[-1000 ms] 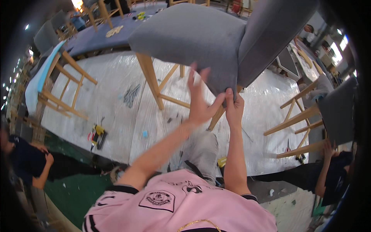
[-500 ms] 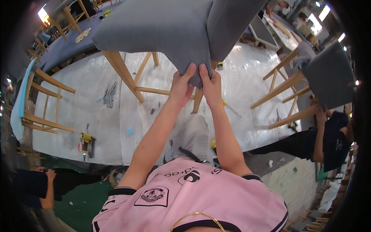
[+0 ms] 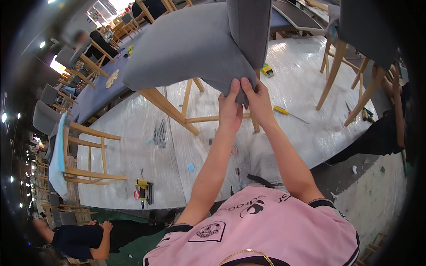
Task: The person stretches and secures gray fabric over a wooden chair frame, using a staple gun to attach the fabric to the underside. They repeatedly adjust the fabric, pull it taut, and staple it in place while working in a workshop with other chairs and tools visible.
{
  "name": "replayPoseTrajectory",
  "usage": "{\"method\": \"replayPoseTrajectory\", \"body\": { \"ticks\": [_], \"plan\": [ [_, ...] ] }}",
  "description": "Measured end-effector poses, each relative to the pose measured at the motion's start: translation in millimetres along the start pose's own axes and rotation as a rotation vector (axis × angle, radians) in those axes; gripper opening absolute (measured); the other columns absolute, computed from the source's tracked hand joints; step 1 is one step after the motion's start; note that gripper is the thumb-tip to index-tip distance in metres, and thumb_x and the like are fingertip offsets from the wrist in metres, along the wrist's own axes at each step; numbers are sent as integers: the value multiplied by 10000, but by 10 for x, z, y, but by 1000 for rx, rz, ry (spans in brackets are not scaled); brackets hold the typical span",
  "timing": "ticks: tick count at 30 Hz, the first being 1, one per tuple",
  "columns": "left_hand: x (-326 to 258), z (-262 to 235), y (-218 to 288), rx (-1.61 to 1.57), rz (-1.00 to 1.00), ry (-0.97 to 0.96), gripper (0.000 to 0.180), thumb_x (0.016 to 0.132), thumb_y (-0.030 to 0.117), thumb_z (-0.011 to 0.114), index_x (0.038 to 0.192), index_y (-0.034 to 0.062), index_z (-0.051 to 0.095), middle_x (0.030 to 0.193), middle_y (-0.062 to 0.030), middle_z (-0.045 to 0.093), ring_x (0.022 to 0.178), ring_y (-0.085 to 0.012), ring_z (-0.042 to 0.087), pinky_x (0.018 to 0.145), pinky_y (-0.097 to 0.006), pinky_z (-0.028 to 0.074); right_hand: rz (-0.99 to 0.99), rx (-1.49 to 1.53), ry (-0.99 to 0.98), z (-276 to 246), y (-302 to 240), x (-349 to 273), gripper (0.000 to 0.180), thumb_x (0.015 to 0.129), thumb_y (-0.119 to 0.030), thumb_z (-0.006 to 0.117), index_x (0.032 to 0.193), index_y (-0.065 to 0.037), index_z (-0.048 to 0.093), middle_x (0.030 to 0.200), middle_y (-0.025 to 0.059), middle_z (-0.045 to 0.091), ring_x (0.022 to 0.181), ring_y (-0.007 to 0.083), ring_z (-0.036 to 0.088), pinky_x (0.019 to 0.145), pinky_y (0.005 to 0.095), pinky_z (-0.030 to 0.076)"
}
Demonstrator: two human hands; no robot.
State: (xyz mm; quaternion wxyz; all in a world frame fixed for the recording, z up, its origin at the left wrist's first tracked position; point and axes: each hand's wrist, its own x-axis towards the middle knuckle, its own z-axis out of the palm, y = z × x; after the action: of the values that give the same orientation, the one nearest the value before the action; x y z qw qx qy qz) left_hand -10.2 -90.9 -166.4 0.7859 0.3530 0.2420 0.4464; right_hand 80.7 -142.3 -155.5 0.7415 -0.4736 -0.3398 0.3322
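A: Where's the chair?
B: The grey chair (image 3: 191, 48) is up in front of the person, tipped, with its seat corner right at both hands and its wooden legs (image 3: 171, 108) slanting down to their left.
A: And the hands?
B: The left hand (image 3: 230, 111) and right hand (image 3: 257, 99) sit side by side, touching, both pinched shut on the fabric at that corner, fingers curled over the edge.
A: What's below them?
B: A table (image 3: 133, 155) wrapped in clear plastic. A yellow screwdriver (image 3: 286, 111) lies just right of the right hand. Metal pieces (image 3: 159, 133) lie well left of the left hand, and a yellow tool (image 3: 143, 190) sits further down-left near the edge.
A: Further out?
B: A second chair (image 3: 364, 31) stands to the right, and a bare wooden frame (image 3: 91, 155) far left.
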Motion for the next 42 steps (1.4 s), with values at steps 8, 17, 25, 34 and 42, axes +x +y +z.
{"method": "replayPoseTrajectory", "body": {
  "ticks": [8,17,25,34,42],
  "plan": [
    [-86,-36,81,90,24,-90,593,958,448,738,1323,10,574,1202,-59,680,1052,-160,682,834,-293,579,118,386,130,286,-79,-318,432,1030,-421,661,1154,-7,674,999,40,701,845,85,628,741,255,507],
    [-22,-100,309,147,-171,-284,528,938,469,758,1228,35,680,868,-22,686,598,-106,609,493,-245,489,504,679,-156,55,10,-219,278,1079,-381,547,1087,-107,597,897,-19,621,654,51,521,478,210,354],
    [119,-444,417,138,-295,-432,492,1026,459,629,1325,69,648,1070,-47,716,893,-158,692,713,-306,560,583,501,-300,35,132,-8,234,1097,-355,471,1107,-139,561,862,-12,547,534,118,476,459,290,387],
    [198,-140,374,147,-400,-344,523,946,472,739,1308,105,649,1069,-54,706,840,-217,716,676,-394,621,626,417,-328,-172,-3,127,371,1086,-471,372,1095,-152,562,791,-10,573,465,111,398,426,264,307],
    [183,-248,251,86,-205,-292,378,1007,252,686,1315,36,653,1251,-47,692,1148,-169,659,1001,-339,522,-176,-381,-74,52,-101,-210,391,1088,-371,538,1142,-7,668,809,13,606,663,98,544,550,305,417]
  ]
}}
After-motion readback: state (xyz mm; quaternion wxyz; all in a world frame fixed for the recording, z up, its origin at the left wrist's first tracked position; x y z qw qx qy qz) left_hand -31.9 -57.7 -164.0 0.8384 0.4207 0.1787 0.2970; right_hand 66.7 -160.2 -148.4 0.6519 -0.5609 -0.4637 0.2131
